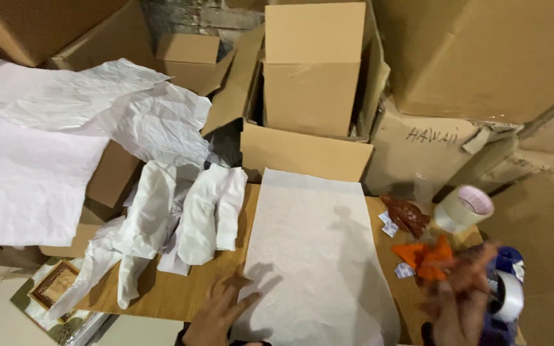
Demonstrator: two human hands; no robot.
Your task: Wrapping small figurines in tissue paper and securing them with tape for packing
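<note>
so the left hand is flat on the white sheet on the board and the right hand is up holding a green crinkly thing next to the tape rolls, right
Not quite: the crinkly thing at the right hand is orange, not green, as the head view shows. The rest holds: the left hand rests on the white sheet spread on the board, and the tape rolls sit close beside the right hand.

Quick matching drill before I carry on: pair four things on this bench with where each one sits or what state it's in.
1. flat white paper sheet
2. tape roll
3. wrapped white bundles
4. open cardboard box

a. behind the sheet's far edge
b. under the left hand
c. left of the sheet
d. far right, behind the orange piece

Pairs: 1-b, 2-d, 3-c, 4-a
</note>
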